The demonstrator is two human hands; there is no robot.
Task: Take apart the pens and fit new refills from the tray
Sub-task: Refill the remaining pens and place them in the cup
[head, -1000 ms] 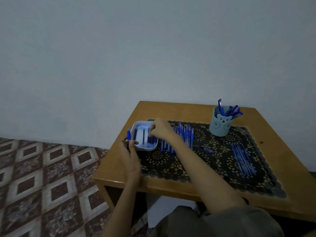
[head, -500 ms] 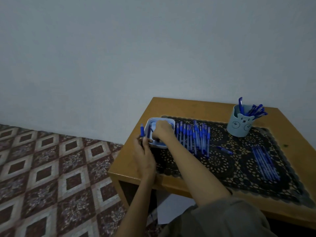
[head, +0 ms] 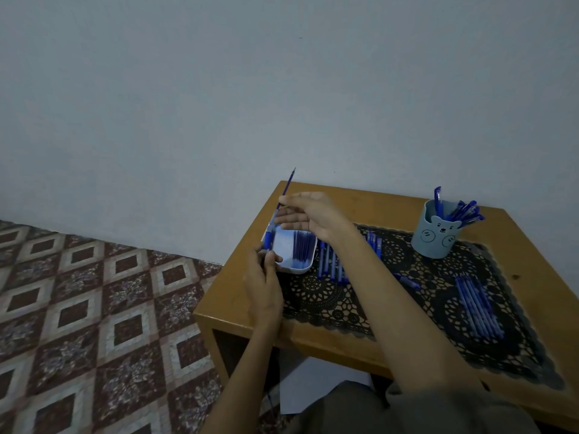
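Refill: the refill [head: 287,187] was in the air above the tray's [head: 297,270] left edge, writing tip up and tilted a little to the right.
Right fingers: my right hand [head: 308,213] pinched the refill near its middle between thumb and forefinger [head: 283,200], the other fingers held out loose.
Barrel: the barrel [head: 268,241] stood almost upright just under the refill, at the table's [head: 238,305] left side.
Left fingers: my left hand [head: 264,286] was curled round the barrel's lower part.
Axis: refill and barrel lay nearly on one line, the barrel's mouth straight below my right fingers.
Unclear: I could not tell whether the refill's lower end was already inside the mouth.
Next move: I judged it a straight push down along that line by the right hand, with the left only steadying.
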